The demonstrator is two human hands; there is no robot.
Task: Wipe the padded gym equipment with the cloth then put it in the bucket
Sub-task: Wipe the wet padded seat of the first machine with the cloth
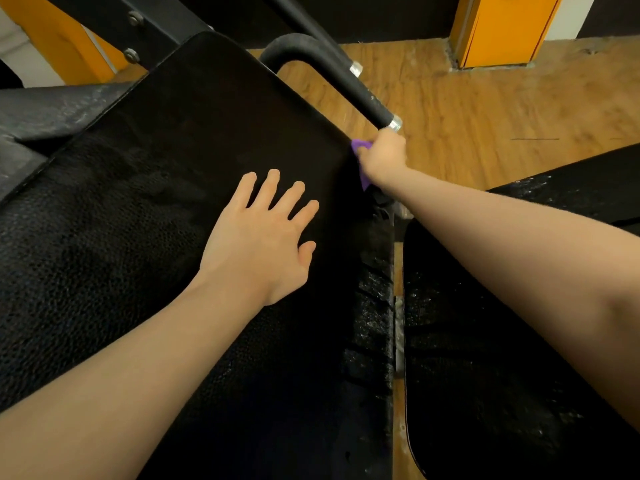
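Left hand [258, 237] lies flat with fingers spread on the black padded backrest [194, 140]. Right hand [382, 157], arm stretched out, grips the purple cloth [360, 146] against the pad's far right edge, just below the handlebar [346, 81]. Can't spot any readable writing.

Pad [194, 140]: black, textured vinyl, rounded corners, tilted, bolted to a black frame [114, 22]. On it: left hand [258, 237], flat, fingers spread. At its right edge: right hand [382, 157] gripping a purple cloth [360, 146] against the rim.

Second pad [485, 358]: black, beside the first, a narrow gap between.

Floor [485, 98]: wood-grain, brown. On it: orange post [502, 29] at the far wall.
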